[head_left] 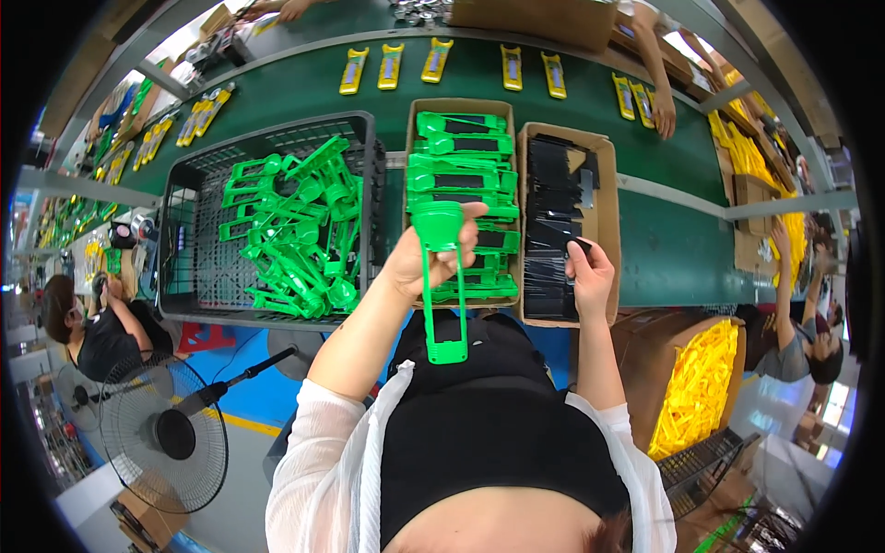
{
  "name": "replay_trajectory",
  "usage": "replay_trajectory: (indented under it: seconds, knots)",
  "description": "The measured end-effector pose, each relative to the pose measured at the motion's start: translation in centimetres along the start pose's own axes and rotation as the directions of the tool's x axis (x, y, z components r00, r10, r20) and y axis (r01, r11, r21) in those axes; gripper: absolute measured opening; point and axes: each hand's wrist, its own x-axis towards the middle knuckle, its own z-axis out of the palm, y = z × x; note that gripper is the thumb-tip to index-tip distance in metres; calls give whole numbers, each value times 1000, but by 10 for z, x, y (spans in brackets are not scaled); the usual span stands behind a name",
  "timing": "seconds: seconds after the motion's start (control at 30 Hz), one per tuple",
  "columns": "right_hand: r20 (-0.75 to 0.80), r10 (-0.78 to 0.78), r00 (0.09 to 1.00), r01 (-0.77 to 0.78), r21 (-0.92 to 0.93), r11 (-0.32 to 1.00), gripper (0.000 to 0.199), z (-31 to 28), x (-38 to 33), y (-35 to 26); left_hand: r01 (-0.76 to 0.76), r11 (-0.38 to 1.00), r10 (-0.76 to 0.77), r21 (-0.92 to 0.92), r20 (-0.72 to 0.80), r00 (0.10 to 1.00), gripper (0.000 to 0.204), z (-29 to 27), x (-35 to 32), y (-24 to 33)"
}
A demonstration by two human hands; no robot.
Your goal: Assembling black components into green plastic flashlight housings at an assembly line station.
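My left hand (417, 260) is closed around a green plastic frame (446, 350), its rounded cup end up in my fingers and its long open rectangle hanging down. Behind it stands a cardboard box (507, 109) of stacked green frames (461, 164), several with dark panels in them. At the right, my right hand (593, 276) is over a second cardboard box (604, 203) filled with thin black panels (550, 240). Its thumb and fingertips pinch the end of a black panel (581, 245). A black plastic crate (175, 244) on the left holds loose green frames (313, 221).
Yellow cased tools (390, 66) lie along the green belt (590, 124) beyond the boxes. A co-worker's hand (664, 115) hangs over it at the far right. A carton of yellow parts (691, 387) stands at the lower right, a black fan (171, 433) at the lower left.
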Motion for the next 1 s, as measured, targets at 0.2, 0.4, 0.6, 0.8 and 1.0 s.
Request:
replay_trajectory:
  seconds: [0.2,0.4,0.6,0.8,1.0]
  knots:
    - [87,18,996,-25,85,996,10,24,-5,-39,-456,877,378,-148,-371,848,22,-67,-3,17]
    - [198,113,974,-134,97,986,13,31,-4,-45,-234,968,192,-94,-325,926,25,-49,-24,-2]
    - [512,260,818,-199,-172,965,20,44,9,-61,155,550,-96,821,-122,988,25,13,-5,-11]
    - [407,282,869,-279,-67,958,35,60,21,-49,115,761,31,639,-213,977,31,19,3,-36]
    - [333,167,928,-191,39,981,18,61,-14,-45,-211,841,326,498,-154,933,37,24,5,-49]
